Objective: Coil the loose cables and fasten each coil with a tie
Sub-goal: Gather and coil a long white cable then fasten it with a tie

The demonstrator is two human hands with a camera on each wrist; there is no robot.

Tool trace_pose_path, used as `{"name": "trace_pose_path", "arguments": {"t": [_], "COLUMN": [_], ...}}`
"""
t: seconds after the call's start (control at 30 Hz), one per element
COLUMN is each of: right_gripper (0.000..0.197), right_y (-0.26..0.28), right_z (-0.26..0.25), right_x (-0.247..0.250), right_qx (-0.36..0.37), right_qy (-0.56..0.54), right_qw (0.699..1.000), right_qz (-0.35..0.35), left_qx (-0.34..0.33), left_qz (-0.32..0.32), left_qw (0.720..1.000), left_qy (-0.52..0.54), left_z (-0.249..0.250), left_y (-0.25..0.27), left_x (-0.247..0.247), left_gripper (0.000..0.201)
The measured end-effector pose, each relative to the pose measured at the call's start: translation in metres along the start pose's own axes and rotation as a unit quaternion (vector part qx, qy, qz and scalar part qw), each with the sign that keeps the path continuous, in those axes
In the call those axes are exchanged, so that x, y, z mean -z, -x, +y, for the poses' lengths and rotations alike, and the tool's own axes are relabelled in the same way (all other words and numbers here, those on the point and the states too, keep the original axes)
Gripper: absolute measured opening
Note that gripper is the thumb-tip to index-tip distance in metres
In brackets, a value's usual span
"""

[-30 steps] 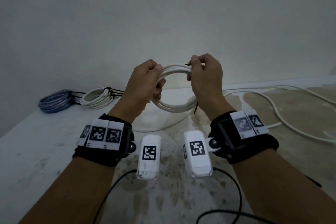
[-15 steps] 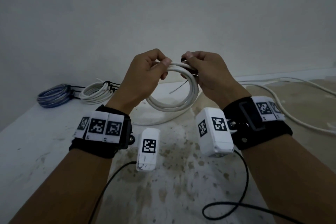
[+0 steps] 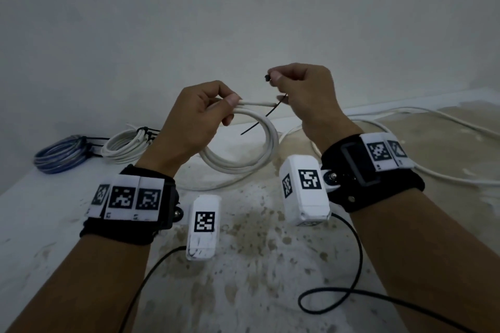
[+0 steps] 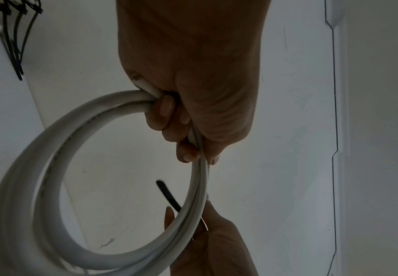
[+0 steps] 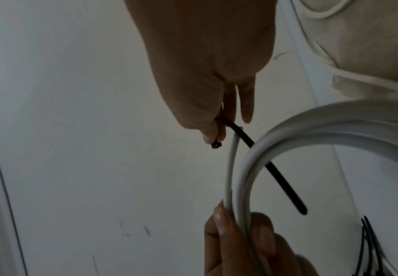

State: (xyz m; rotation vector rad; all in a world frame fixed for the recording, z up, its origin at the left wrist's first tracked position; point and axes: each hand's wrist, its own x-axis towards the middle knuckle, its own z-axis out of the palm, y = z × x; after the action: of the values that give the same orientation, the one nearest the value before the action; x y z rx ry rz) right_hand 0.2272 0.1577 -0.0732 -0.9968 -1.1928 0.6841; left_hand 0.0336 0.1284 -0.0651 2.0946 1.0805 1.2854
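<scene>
The white coil point(image 3: 243, 149) is held up in the air above the middle of the surface point(image 3: 40, 224), between the two hands. The left hand point(image 3: 194, 116) has its fingers clamped around the gathered turns at the top, with the cable's cut end sticking out past the thumb, probably so the loops cannot spring apart while the tie goes on. The black tie point(image 3: 259, 119) runs slantwise through the coil's opening just beside that grip. The right hand point(image 3: 303, 89) pinches its head end between thumb and forefinger, leaving the tail free inside the ring, likely ready to be wrapped round and threaded. At the surface's far left edge lie a tied white bundle point(image 3: 127, 143) and a blue bundle point(image 3: 59, 154), side by side. A loose white cable point(image 3: 433, 121) trails toward the far right edge, not yet coiled.
</scene>
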Motion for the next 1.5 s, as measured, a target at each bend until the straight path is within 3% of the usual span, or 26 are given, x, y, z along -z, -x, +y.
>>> {"name": "trace_pose_path", "arguments": {"t": [0.1, 0.23, 0.43, 0.57, 0.73, 1.0, 1.17, 1.5], "right_gripper": [0.012, 0.012, 0.016, 0.014, 0.013, 0.014, 0.012, 0.015], "right_y": [-0.007, -0.003, 0.013, 0.018, 0.020, 0.022, 0.025, 0.028], "right_z": [0.004, 0.012, -0.004, -0.007, -0.004, -0.005, -0.004, -0.006], "right_x": [0.007, 0.007, -0.002, -0.005, -0.006, 0.002, -0.005, -0.011], "right_qx": [0.043, 0.025, -0.018, -0.067, -0.102, -0.110, -0.097, -0.161], "right_qy": [0.048, 0.078, -0.066, -0.130, -0.096, -0.182, -0.140, -0.172], "right_qw": [0.997, 0.996, 0.977, 0.960, 0.965, 0.949, 0.958, 0.944], "right_qz": [0.033, -0.036, -0.204, -0.237, -0.224, -0.231, -0.229, -0.233], "left_qx": [-0.012, -0.026, -0.023, -0.027, -0.023, 0.031, 0.013, -0.008], "left_qz": [0.001, 0.000, -0.038, -0.032, -0.046, -0.084, -0.056, 0.002], "left_qw": [1.000, 1.000, 0.998, 0.998, 0.998, 0.995, 0.998, 0.996], "left_qy": [-0.005, -0.008, -0.053, -0.039, -0.037, 0.050, -0.001, -0.090], "left_z": [0.003, 0.006, 0.002, 0.001, 0.002, 0.009, 0.009, 0.004], "left_y": [0.001, 0.001, 0.001, 0.001, 0.001, 0.003, 0.002, 0.000], "left_x": [0.002, 0.004, 0.001, 0.001, 0.002, 0.004, -0.002, -0.005], "left_gripper": [0.019, 0.019, 0.019, 0.021, 0.020, 0.020, 0.020, 0.021]}}
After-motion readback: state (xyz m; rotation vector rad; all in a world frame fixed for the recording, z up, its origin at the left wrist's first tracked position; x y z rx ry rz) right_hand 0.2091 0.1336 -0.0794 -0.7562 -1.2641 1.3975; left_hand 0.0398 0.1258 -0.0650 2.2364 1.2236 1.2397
